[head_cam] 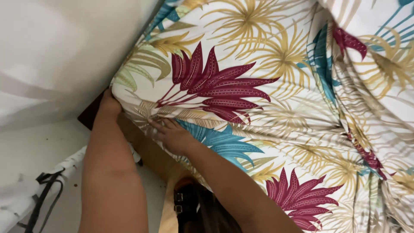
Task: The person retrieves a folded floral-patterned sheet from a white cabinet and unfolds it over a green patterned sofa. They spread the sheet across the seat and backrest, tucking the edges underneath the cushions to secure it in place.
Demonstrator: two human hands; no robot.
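At the mattress corner (129, 82), the left hand (110, 102) disappears under the leaf-print sheet (241, 86), its grip hidden, while the right hand (172, 134) presses flat, fingers spread, against the sheet's side edge.

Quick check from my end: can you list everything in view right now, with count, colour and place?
Leaf-print fabric sheet: one, white with gold, maroon and teal leaves, over the mattress corner, filling centre and right.
Wall: one, white, upper left.
Dark board edge: one, dark brown, beneath the corner.
White cloth with black strap: one, lower left.
Left hand: tucked at the sheet's corner, fingers hidden.
Right hand: flat on the sheet's side, fingers spread.
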